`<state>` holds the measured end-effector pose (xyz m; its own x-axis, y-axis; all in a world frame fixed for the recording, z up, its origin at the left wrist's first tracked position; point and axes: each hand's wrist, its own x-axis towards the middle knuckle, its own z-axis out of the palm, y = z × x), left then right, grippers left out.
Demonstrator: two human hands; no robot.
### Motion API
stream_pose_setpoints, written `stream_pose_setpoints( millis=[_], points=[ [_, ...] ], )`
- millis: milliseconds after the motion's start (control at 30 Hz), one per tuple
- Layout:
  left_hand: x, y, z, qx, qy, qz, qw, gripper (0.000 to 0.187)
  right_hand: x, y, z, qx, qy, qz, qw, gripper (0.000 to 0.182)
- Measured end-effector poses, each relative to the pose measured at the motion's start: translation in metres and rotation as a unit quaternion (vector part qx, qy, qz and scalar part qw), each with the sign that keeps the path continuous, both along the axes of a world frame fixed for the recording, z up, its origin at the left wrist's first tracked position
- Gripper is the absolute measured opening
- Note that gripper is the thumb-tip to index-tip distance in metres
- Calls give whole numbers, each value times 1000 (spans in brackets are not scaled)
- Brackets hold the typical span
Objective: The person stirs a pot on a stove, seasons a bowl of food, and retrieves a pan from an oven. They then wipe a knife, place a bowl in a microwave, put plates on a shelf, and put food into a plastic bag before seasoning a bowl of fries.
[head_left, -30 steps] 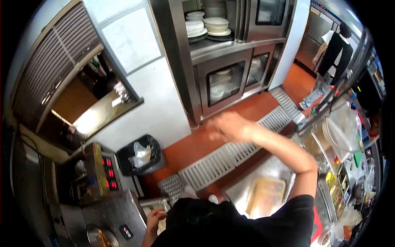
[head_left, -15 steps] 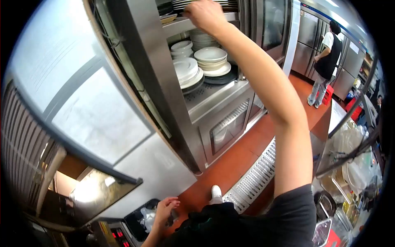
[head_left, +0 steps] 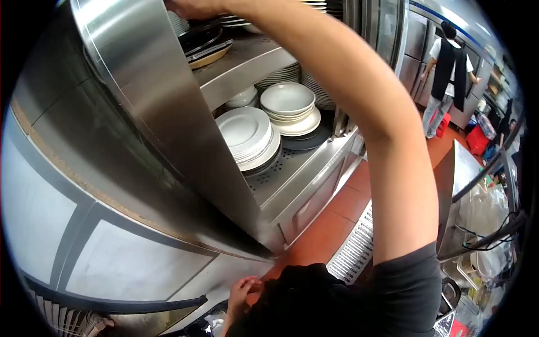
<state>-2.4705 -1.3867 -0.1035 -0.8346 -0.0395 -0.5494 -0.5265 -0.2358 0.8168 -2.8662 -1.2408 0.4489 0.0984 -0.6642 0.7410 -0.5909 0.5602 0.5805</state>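
My right hand is raised to the upper shelf of a steel dish cabinet, at the frame's top edge. It rests by a stack of dark pans and plates; its fingers are cut off, so any grip is hidden. On the shelf below stand a stack of flat white plates and a stack of white bowls. My left hand hangs low beside my dark shirt, fingers loosely apart, holding nothing.
The cabinet's steel side panel fills the left. An orange floor with a metal drain grate runs below. Another person in a dark vest stands at far steel fridges. A counter with wrapped containers lies at right.
My head has moved closer to the cabinet and tilted up. My right hand went from waist height to the top shelf, then further left along it. My left hand stayed low.
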Motion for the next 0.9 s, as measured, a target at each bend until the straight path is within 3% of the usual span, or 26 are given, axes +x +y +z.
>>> stream_pose_setpoints(
  millis=[33,67,167,300,367,467,500,567,633,733,833,900],
  points=[
    [-6,0,1,7,-2,-7,1000,24,0,-2,10,16,-12,-21,1000,13],
    [-12,4,17,14,13,-25,1000,24,21,4,15,79,-145,-123,979,17],
    [-28,13,50,-7,39,-53,998,25,4,4,-19,159,-213,-119,957,22],
    [-25,6,35,-14,25,-54,998,26,-8,1,-35,68,-164,-38,983,17],
    [-14,0,26,-4,8,-41,999,27,-7,1,-26,61,-149,-56,985,16],
    [-15,0,60,-80,19,-143,986,31,-16,-2,-19,84,-138,-74,984,15],
    [-21,6,96,-81,15,-134,988,31,-19,-4,-20,109,-147,-77,980,16],
    [-38,18,168,-192,101,-230,949,32,-8,1,-21,98,-152,-68,981,20],
    [-61,25,233,-341,275,-266,859,30,9,13,-14,129,-175,-89,972,23],
    [-90,58,300,-472,480,-180,717,26,6,11,-20,146,-104,-59,982,18],
    [-123,110,372,-607,615,-87,496,27,-35,-15,-37,116,2,17,993,14],
    [-157,134,410,-703,614,-20,357,27,-40,-17,-36,158,-3,35,987,15]
  ],
)
